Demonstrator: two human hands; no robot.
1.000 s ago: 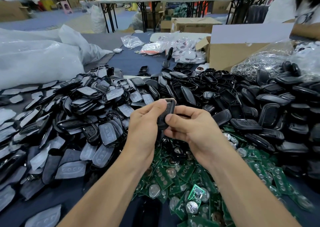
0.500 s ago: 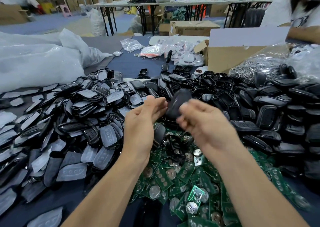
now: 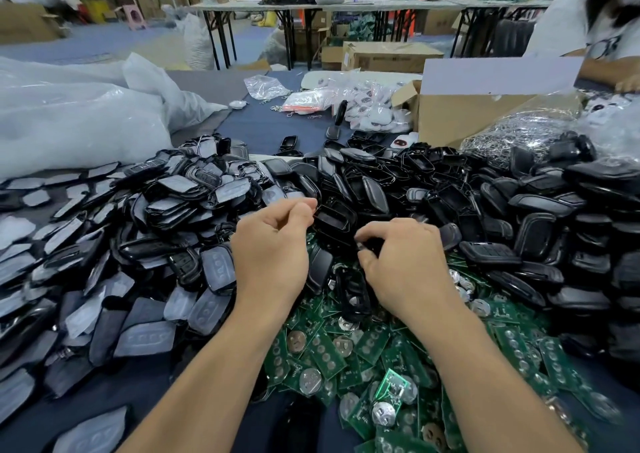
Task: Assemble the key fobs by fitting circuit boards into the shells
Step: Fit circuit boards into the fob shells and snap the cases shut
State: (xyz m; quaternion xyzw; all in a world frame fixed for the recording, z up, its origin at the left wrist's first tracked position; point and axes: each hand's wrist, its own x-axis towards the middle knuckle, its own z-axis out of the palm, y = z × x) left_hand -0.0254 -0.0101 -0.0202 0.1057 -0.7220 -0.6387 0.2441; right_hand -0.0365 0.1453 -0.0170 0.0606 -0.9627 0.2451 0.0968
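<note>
**Head view, assembly bench.** My left hand (image 3: pixel 270 248) hangs knuckles-up over the middle of the heap with its fingers curled. Its thumb and forefinger pinch the near rim of a hollow shell (image 3: pixel 335 218). The shell is glossy black and oblong with rounded corners. It lies open side up on top of the black pile, touching its neighbours.

My right hand (image 3: pixel 407 262), just beside the left, is curled in the same way. Its thumb and forefinger close on a small black part (image 3: pixel 371 245). Only a dark edge and a pale glint of this part show, so I cannot tell what it is.

Beneath and ahead of both wrists lie the circuit boards (image 3: pixel 346 348). They are green and rectangular, showing either a row of round contact pads or a round silver battery clip, and they are heaped loosely and overlap.

To my left spreads a pile of front shells (image 3: pixel 145 245). These are black-rimmed, with faces covered by a greyish film through which button outlines show. From the centre to the right rises a pile of back shells (image 3: pixel 519 231), matte to glossy black, some hollow side up. Everything rests on a table (image 3: pixel 263 130) with a dark blue covering.

Behind the piles are large clear plastic bags (image 3: pixel 69 120) at left and a cardboard box (image 3: pixel 467 120) at right. A bag of metal rings (image 3: pixel 519 137) sits just beside the box, and another person's arm (image 3: pixel 606 72) shows at the far right edge.
</note>
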